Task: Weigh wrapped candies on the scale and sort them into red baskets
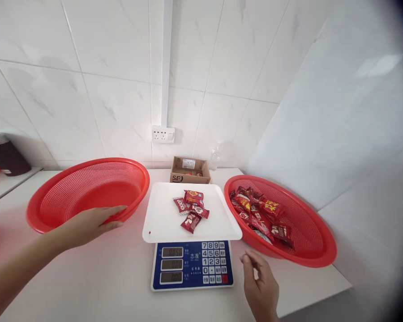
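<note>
My left hand point(90, 226) is at the near right rim of a red mesh basket point(87, 167), fingers over the inside and thumb outside, closed on the rim. No items show inside that basket. Between the baskets stands a digital scale point(193, 266) with a white tray point(164, 205). Several small red candy packets point(191, 221) lie on the tray, some overlapping. My right hand point(262, 284) is loosely curled beside the scale's keypad, below the second basket, with nothing visible in its fingers. That red basket point(312, 232) holds a pile of red packets point(263, 214).
Behind the tray stands an open cardboard box point(190, 176) with some packets in it. A clear plastic bottle point(215, 156) is near the wall, and a socket point(163, 134) is above. A dark cylindrical container point(8, 156) rests at far left. The table edge is at the right.
</note>
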### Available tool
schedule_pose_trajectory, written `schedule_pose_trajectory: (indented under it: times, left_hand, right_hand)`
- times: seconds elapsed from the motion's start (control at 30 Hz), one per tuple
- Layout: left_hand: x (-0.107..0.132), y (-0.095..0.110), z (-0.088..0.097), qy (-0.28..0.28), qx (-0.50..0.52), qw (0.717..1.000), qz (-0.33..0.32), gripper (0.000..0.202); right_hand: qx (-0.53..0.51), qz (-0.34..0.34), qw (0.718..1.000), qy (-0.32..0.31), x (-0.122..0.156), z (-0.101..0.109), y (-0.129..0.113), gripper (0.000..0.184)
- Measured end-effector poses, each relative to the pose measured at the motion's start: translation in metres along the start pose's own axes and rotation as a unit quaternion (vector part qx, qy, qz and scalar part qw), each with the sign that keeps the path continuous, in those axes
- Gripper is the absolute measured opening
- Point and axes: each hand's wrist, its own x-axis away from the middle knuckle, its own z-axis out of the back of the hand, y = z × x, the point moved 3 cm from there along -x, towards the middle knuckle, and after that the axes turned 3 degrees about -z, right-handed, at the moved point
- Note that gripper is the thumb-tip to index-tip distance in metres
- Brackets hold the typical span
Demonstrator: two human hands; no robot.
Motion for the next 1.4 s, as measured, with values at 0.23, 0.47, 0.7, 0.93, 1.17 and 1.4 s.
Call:
schedule_pose_trajectory:
  times: [0.23, 0.47, 0.7, 0.93, 1.17, 1.4]
  left_hand:
    - [-0.023, 0.079, -0.010, -0.059, -0.008, 0.985, -0.164, 0.055]
    - [-0.059, 0.151, -0.059, -0.140, 0.023, 0.941, -0.307, 0.075]
    - [-0.078, 0.158, -0.078, -0.133, 0.041, 0.948, -0.285, 0.078]
    - [-0.081, 0.158, -0.077, -0.073, 0.149, 0.959, -0.231, 0.055]
    - [-0.072, 0.157, -0.067, -0.118, 0.284, 0.944, -0.121, 0.047]
    - [-0.056, 0.175, -0.084, -0.170, 0.239, 0.943, -0.153, 0.054]
  right_hand:
    - [0.075, 0.188, 0.942, -0.266, -0.066, -0.051, -0.093, 0.043]
    - [0.073, 0.263, 0.859, -0.433, -0.095, -0.113, -0.122, 0.069]
    - [0.056, 0.239, 0.889, -0.386, -0.098, -0.109, -0.122, 0.052]
    - [-0.056, 0.134, 0.928, -0.344, -0.105, -0.101, -0.117, 0.038]
    - [-0.210, -0.096, 0.917, -0.325, -0.115, -0.092, -0.106, 0.043]
    - [-0.286, -0.216, 0.872, -0.334, -0.109, -0.089, -0.101, 0.039]
